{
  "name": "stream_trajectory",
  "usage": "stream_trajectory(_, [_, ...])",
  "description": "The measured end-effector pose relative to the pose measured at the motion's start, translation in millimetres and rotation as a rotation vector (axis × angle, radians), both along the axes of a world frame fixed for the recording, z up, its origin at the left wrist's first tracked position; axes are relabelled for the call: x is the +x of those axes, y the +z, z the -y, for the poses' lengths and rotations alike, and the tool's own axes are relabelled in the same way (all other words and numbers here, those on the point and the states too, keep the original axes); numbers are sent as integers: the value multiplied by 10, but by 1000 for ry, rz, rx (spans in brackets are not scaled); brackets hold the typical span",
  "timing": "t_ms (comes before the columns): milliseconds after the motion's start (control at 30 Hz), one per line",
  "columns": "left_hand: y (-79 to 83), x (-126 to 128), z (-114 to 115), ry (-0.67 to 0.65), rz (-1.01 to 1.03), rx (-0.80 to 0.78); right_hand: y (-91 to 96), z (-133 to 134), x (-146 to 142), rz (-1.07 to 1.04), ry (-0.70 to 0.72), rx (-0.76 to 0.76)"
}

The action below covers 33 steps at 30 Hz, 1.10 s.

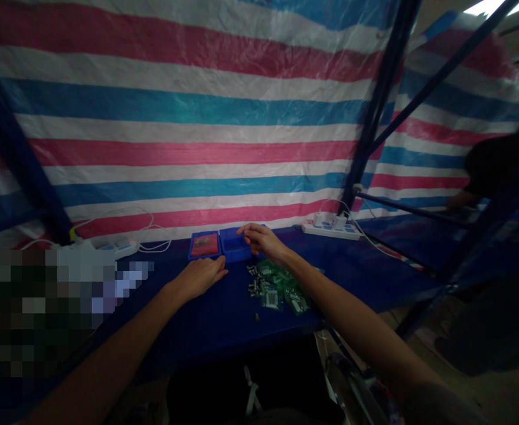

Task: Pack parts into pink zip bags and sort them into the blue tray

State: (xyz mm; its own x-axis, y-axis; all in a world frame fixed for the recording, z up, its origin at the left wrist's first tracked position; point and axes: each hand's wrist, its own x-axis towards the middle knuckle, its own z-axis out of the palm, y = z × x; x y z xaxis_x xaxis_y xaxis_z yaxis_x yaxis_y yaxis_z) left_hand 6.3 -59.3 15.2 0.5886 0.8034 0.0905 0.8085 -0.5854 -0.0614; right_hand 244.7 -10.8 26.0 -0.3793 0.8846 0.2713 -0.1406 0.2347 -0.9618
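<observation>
My left hand is by the front edge of a blue tray with red packets in it. Its fingers are curled together, and what they hold, if anything, is hidden. Over a second blue tray hovers my right hand, thumb and fingertips pinched; anything between them is too small to make out. Below it on the blue table lie loose metal screws and a heap of greenish clear bags. One small bag of screws sits at the heap's front.
White power strips with cables stand at the back right and back left. Striped plastic sheeting hangs behind, between blue metal posts. A person in dark clothing is at the far right. The left side is blurred out.
</observation>
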Motion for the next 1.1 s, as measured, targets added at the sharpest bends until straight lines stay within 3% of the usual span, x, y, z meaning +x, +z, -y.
stream_trajectory(1100, [-69,-25,-47,-55,10,47,-38,-60,20,-15,-26,14])
